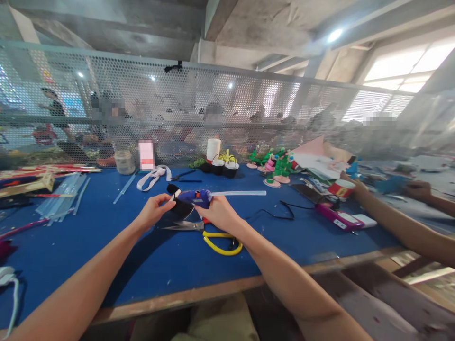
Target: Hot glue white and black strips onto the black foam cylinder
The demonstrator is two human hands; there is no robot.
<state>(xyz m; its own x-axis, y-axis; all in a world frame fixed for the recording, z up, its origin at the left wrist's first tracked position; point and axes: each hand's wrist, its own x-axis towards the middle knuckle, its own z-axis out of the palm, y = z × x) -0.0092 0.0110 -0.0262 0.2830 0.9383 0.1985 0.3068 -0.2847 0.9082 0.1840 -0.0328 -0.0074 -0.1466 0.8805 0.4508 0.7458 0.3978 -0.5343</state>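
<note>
My right hand (224, 214) is wrapped round a blue hot glue gun (194, 195) above the middle of the table. A long translucent glue stick (241, 193) juts out of its back end. Between thumb and fingers, my left hand (156, 210) pinches a small black cup-like piece (182, 208) with a thin pale edge. The glue gun's front end is close to this piece; whether they touch I cannot tell. Scissors with yellow handles (227, 251) lie on the table just below my hands, blades pointing left.
Glue sticks (60, 196) lie at left, near a glass jar (125, 162) and white ribbon (152, 177). Behind my hands stand small black buckets (231, 169), pliers (186, 179) and green cactus-like figures (282, 168). At right are a purple power strip (336, 217) and another person's arm (398, 218).
</note>
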